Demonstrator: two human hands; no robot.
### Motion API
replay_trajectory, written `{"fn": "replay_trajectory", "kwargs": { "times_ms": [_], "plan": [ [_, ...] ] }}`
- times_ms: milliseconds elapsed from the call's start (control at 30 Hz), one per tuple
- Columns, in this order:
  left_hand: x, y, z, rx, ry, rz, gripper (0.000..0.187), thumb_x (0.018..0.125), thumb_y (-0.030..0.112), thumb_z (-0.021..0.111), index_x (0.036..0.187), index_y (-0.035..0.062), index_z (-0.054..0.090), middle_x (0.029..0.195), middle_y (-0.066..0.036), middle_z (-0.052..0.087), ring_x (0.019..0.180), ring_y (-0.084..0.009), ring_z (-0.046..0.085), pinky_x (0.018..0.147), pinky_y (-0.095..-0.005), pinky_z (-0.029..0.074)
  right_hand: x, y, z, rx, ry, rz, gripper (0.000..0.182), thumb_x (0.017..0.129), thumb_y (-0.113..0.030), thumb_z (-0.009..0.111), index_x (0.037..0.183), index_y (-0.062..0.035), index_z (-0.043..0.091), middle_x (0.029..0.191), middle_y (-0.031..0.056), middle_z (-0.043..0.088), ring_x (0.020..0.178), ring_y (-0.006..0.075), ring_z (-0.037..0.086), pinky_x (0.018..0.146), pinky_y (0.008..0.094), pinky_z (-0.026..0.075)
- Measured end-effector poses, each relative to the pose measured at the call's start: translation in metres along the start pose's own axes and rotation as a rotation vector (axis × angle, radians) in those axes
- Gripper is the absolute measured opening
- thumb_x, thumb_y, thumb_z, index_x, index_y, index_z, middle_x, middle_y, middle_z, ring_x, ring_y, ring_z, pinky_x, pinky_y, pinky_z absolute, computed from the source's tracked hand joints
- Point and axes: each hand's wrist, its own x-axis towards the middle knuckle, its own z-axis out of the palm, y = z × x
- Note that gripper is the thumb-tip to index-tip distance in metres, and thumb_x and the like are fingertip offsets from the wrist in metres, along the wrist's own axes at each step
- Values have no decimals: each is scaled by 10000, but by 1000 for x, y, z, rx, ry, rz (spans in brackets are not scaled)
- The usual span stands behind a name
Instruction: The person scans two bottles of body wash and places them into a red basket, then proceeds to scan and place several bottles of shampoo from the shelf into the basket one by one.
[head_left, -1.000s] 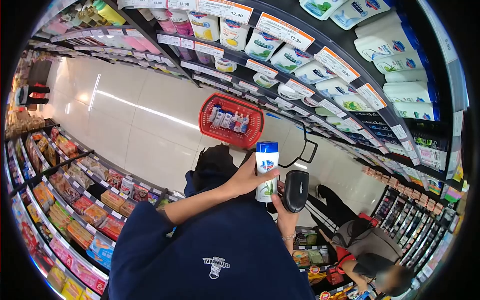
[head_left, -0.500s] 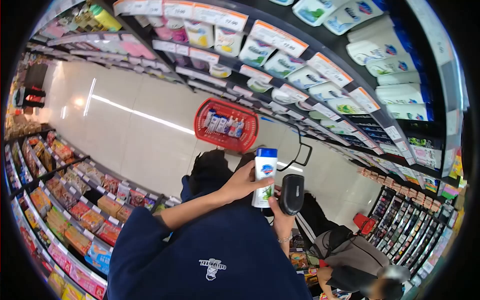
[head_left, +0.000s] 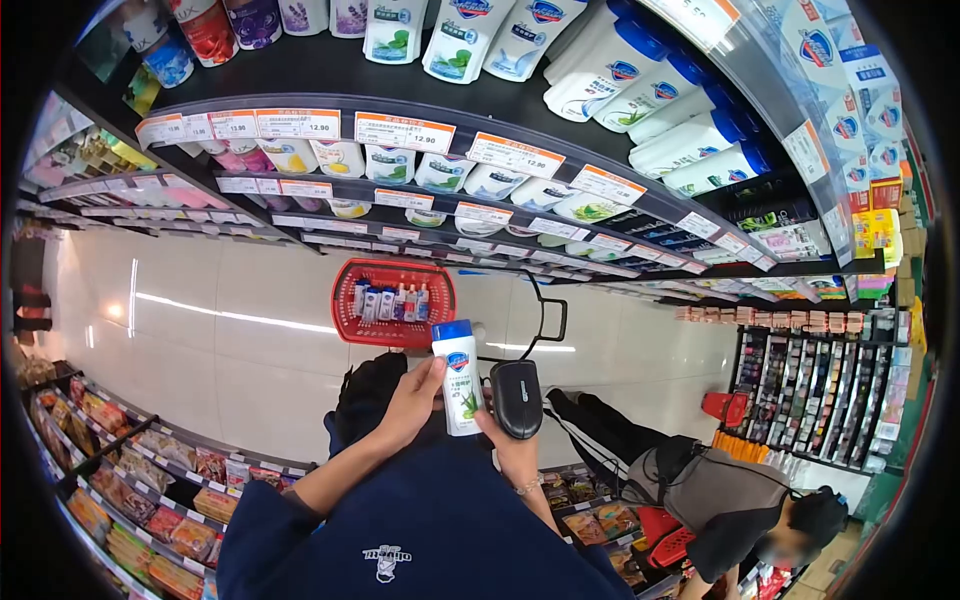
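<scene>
A white body wash bottle [head_left: 458, 385] with a blue cap and a green aloe picture stands nearly upright in front of my chest. My left hand [head_left: 413, 398] is closed on its left side, thumb along the edge and the other fingers mostly hidden behind. My right hand [head_left: 512, 452] grips a black oval hard case [head_left: 516, 398], and its thumb touches the bottle's lower right edge. Beyond my hands, a red shopping basket [head_left: 345, 310] on the floor contains several bottles with white, blue and red parts.
A shelf [head_left: 330, 75] with several rows of similar bottles and price tags spans the front. Packaged snacks fill a low rack [head_left: 160, 490] at left. Another person [head_left: 715, 490] bends at the right by a red basket [head_left: 668, 540]. A black handle-like frame [head_left: 550, 318] stands beyond the case.
My view has shifted, showing more of the upper shelf. My left fingers have moved off the bottle's front to its left edge. The other person has leaned further into view.
</scene>
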Motion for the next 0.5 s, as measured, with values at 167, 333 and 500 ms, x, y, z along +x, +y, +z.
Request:
{"fn": "replay_trajectory", "kwargs": {
  "times_ms": [167,333,500],
  "plan": [
    [0,-4,0,16,17,20,487,1020,404,409,1227,-24,512,1108,-116,627,1041,-198,628,883,-346,522,0,-2,1,19,12,20,424,808,-47,736,1202,2,586,1131,82,636,991,137,596,859,291,485],
    [-2,1,1,-12,-4,35,471,1023,385,410,1237,-22,512,1115,-112,628,1047,-197,629,892,-341,517,0,-6,4,51,17,4,424,807,-73,750,1192,7,590,1124,85,652,986,133,610,856,289,494],
    [-4,3,3,-6,-12,27,461,1009,369,461,1264,-13,502,1116,-99,631,1011,-160,626,880,-316,511,0,3,1,70,27,9,423,807,-79,756,1187,10,593,1131,89,659,991,133,617,856,287,498]
  ]
}}
